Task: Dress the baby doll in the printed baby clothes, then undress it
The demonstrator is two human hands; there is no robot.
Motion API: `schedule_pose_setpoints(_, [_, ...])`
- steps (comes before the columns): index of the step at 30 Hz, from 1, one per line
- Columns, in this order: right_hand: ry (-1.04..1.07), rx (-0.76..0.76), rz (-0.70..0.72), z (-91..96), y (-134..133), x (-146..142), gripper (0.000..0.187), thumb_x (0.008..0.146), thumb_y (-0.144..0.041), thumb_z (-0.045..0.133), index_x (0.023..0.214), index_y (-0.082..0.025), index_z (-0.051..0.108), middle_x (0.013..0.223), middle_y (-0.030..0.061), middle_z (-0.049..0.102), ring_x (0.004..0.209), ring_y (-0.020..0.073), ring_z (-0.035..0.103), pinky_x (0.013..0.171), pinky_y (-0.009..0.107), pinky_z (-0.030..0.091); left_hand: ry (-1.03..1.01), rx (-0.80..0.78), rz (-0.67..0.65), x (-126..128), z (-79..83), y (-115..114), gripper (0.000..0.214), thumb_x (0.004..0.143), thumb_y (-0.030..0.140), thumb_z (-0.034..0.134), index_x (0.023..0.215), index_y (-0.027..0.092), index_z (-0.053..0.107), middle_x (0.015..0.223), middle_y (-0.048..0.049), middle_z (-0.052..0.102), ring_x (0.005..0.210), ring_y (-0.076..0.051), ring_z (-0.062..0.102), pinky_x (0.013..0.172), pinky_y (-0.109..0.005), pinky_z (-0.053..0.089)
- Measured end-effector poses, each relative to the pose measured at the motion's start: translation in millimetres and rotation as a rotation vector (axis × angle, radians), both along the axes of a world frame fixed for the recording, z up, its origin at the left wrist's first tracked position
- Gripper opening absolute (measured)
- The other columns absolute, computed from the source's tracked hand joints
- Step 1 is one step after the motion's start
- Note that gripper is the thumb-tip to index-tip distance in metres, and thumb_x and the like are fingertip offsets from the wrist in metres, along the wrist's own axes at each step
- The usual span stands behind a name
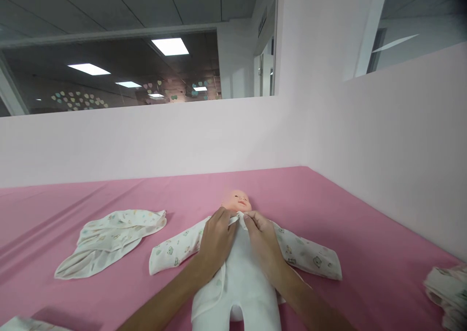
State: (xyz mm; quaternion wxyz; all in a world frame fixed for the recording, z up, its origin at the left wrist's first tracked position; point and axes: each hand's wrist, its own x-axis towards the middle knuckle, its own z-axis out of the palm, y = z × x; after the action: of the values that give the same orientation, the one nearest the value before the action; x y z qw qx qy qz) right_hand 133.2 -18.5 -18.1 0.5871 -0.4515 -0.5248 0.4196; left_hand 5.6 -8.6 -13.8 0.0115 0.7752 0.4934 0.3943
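A baby doll with a white cloth body lies on its back, head away from me. It wears a white printed baby shirt, its long sleeves spread out to both sides and its front hanging apart over the body. Just below the doll's chin, my left hand pinches the shirt's neck edge on the left. My right hand pinches the edge on the right, close beside it. Both hands are closed, and the fingertips partly hide the collar and the doll's neck.
The doll lies on a pink sheet. To the left is a crumpled printed baby garment. Folded printed cloth sits at the right edge, and more white cloth shows at the bottom left. White walls with windows border the far and right sides.
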Motion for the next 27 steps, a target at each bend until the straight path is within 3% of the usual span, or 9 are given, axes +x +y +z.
schedule_pose_setpoints(10, [-0.131, 0.035, 0.01, 3.8, -8, -7, 0.024, 0.086, -0.032, 0.043, 0.076, -0.02, 0.06, 0.075, 0.0008, 0.062, 0.075, 0.0179, 0.054, 0.067, 0.028, 0.04, -0.04, -0.086, 0.035, 1, 1.4, -2, 0.014, 0.085, 0.014, 0.044, 0.086, 0.021, 0.056, 0.092, -0.0045, 0.066, 0.089, -0.021, 0.059, 0.078, -0.034, 0.044])
schedule_pose_setpoints(15, [-0.249, 0.07, 0.002, 6.1, -11, -7, 0.028, 0.085, -0.025, 0.04, 0.084, -0.021, 0.067, 0.083, 0.0026, 0.067, 0.076, 0.019, 0.057, 0.07, 0.03, 0.042, -0.183, -0.202, 0.016, 2, 10.0, -4, 0.015, 0.083, 0.012, 0.04, 0.084, 0.022, 0.051, 0.085, -0.0015, 0.065, 0.081, -0.019, 0.06, 0.073, -0.031, 0.043])
schedule_pose_setpoints(22, [-0.434, 0.187, -0.033, -4.5, -8, -7, 0.043, 0.085, -0.019, 0.038, 0.117, -0.022, 0.066, 0.111, 0.0073, 0.067, 0.11, 0.0245, 0.055, 0.098, 0.04, 0.036, -0.412, -0.295, -0.107, 0, 14.0, -1, 0.019, 0.09, 0.029, 0.044, 0.107, 0.023, 0.047, 0.08, 0.0029, 0.069, 0.081, -0.017, 0.065, 0.076, -0.028, 0.045])
schedule_pose_setpoints(27, [-0.416, 0.153, -0.017, -5.0, -8, -6, 0.042, 0.084, -0.016, 0.035, 0.113, -0.021, 0.065, 0.116, 0.0074, 0.065, 0.114, 0.0242, 0.052, 0.098, 0.04, 0.037, -0.414, -0.299, -0.103, -2, 12.6, 2, 0.015, 0.089, 0.026, 0.044, 0.102, 0.023, 0.048, 0.077, 0.0041, 0.067, 0.076, -0.015, 0.062, 0.073, -0.028, 0.044])
